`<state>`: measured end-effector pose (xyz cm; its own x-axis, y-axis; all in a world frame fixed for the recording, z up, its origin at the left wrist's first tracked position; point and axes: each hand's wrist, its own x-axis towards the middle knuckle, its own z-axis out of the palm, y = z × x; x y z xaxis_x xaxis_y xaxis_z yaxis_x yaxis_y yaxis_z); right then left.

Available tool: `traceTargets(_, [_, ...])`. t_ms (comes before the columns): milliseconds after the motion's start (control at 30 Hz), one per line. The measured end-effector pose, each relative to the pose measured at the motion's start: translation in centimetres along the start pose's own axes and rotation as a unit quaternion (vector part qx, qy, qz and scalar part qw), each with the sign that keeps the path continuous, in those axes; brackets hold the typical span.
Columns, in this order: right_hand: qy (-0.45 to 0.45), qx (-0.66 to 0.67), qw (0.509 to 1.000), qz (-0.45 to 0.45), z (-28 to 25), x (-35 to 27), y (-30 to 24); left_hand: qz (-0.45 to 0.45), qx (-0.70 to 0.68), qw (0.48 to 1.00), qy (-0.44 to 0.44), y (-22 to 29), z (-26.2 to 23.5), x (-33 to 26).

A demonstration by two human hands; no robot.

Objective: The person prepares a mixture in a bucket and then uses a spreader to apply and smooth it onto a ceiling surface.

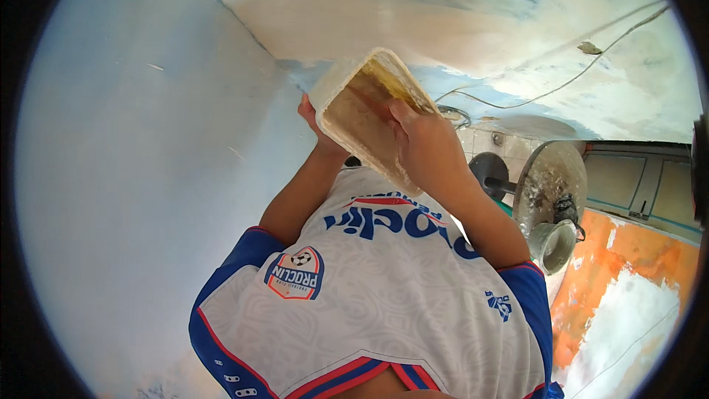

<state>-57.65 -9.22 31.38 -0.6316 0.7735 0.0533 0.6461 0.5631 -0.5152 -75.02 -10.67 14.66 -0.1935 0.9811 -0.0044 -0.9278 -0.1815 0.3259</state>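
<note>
The left hand (314, 122) grips the tilted, grimy rectangular container (367, 114) at its far-left edge while the right hand (421, 140), fingers pressed inside, should rub firmly and evenly.

White jersey (384, 288) with blue sleeves, red trim.

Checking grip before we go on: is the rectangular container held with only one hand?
No, the left hand grips the far side of the container while the right hand reaches inside it.
</note>
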Motion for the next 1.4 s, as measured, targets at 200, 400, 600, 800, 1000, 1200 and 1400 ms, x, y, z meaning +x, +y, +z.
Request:
traceTargets(200, [-0.012, -0.036, 0.999, 0.02, -2.9, -2.2, 2.5, 0.019, 0.007, 1.0, 0.0, -4.5, 1.9, 0.0])
traceTargets(400, [-0.05, 0.005, 0.999, -0.006, -5.1, -4.9, 5.9, 0.016, -0.01, 1.0, 0.003, -9.5, 3.3, -0.5])
traceTargets(600, [-0.089, 0.022, 0.995, -0.029, -7.4, -7.7, 9.7, -0.062, -0.131, 0.96, 0.239, -12.6, 7.4, -1.9])
traceTargets(800, [-0.035, 0.069, 0.997, -0.018, -10.2, -10.3, 12.3, 0.011, -0.026, 0.999, 0.039, -16.6, 6.2, -2.5])
traceTargets(1000, [-0.013, -0.027, 0.998, -0.05, -8.3, -11.3, 13.8, 0.036, -0.004, 0.999, 0.019, -19.2, 6.5, -2.8])
traceTargets(1200, [-0.067, -0.012, 0.996, -0.06, -7.8, -11.3, 15.1, 0.047, 0.014, 0.999, 0.014, -20.0, 7.3, -3.3])
traceTargets(1400, [-0.104, 0.072, 0.992, -0.013, -8.0, -11.2, 14.0, 0.012, -0.037, 0.999, -0.024, -20.1, 3.6, -3.3])
